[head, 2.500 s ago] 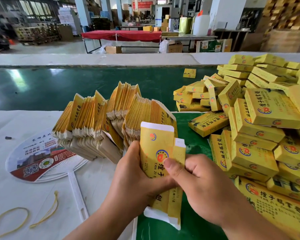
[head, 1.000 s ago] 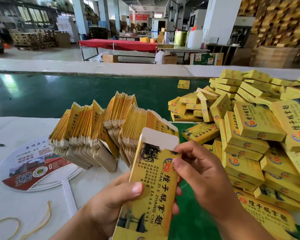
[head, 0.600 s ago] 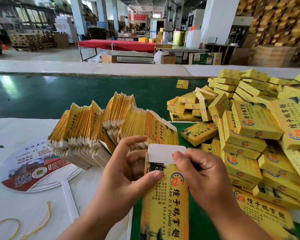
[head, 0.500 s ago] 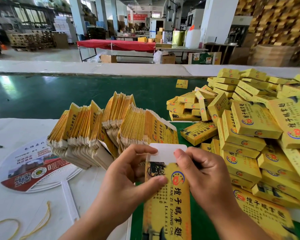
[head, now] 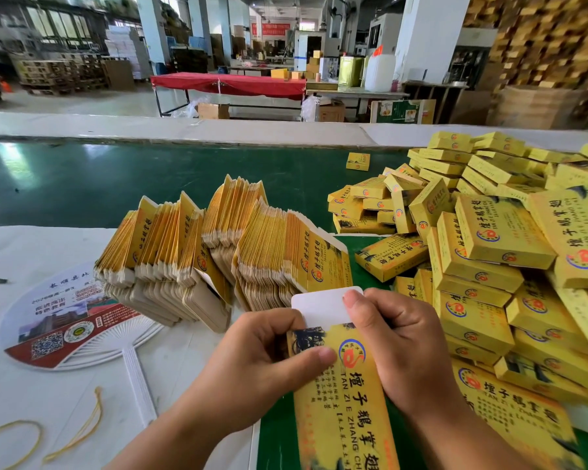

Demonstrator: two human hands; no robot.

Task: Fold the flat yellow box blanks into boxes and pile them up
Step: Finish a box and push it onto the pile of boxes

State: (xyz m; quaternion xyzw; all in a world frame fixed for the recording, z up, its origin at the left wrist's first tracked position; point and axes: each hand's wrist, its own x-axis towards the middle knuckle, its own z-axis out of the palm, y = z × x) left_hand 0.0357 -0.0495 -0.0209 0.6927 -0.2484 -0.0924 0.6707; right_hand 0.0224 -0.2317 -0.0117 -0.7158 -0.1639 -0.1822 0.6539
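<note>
I hold one yellow box point(head: 343, 401) upright near the bottom centre, its white end flap point(head: 319, 305) sticking up. My left hand point(head: 262, 354) grips its left side, thumb across the printed front. My right hand point(head: 398, 344) grips the right side, with the index finger pressing on the flap's top corner. A fanned stack of flat yellow blanks point(head: 218, 249) leans on the table just beyond my hands. A big pile of folded yellow boxes point(head: 489, 239) fills the right side.
A round printed hand fan point(head: 55, 320) with a white handle lies at the left on the white table cover point(head: 31, 245). Yellow rubber bands point(head: 78, 432) lie near the bottom left. A green belt point(head: 116, 181) runs behind, with one stray box point(head: 357, 161) on it.
The blank I held flat earlier has been opened into a box shape and turned upright. My left fingers have closed in from spread to gripping its side, and the right index finger now presses the flap.
</note>
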